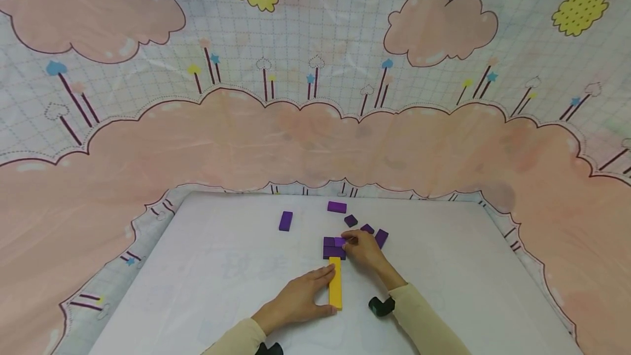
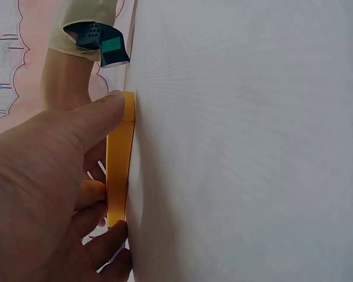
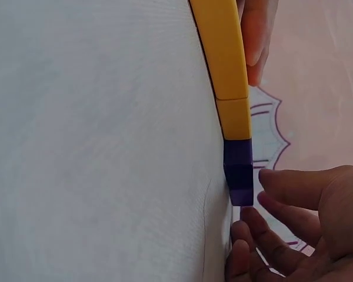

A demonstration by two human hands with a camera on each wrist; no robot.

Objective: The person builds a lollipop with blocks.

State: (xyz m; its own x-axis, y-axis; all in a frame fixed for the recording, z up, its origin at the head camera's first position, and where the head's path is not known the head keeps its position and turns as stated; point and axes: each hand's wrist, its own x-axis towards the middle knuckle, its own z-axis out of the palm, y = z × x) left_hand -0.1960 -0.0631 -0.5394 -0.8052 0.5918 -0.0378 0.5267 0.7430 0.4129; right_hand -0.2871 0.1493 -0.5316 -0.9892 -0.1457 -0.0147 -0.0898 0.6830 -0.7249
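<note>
My left hand [image 1: 300, 296] lies along a yellow strip [image 1: 335, 289], made of yellow blocks [image 3: 223, 56] set end to end. Its thumb touches the near end, and its fingers reach toward the far end. Directly beyond the strip sits a compact group of purple blocks [image 1: 331, 252], also dark in the right wrist view. At the group's right side is my right hand [image 1: 367, 251], fingertips at a brighter purple block [image 1: 339, 242]. In the right wrist view its thumb stands apart from the purple blocks, while a finger reaches their far end.
Loose purple pieces lie beyond the group: one rectangular block [image 1: 286, 221] at left, another block [image 1: 337, 207] farther back, a small piece [image 1: 350, 220], and a block [image 1: 382, 238] beside my right hand. The white tabletop [image 1: 197, 267] meets a patterned cloth [image 1: 315, 141] behind.
</note>
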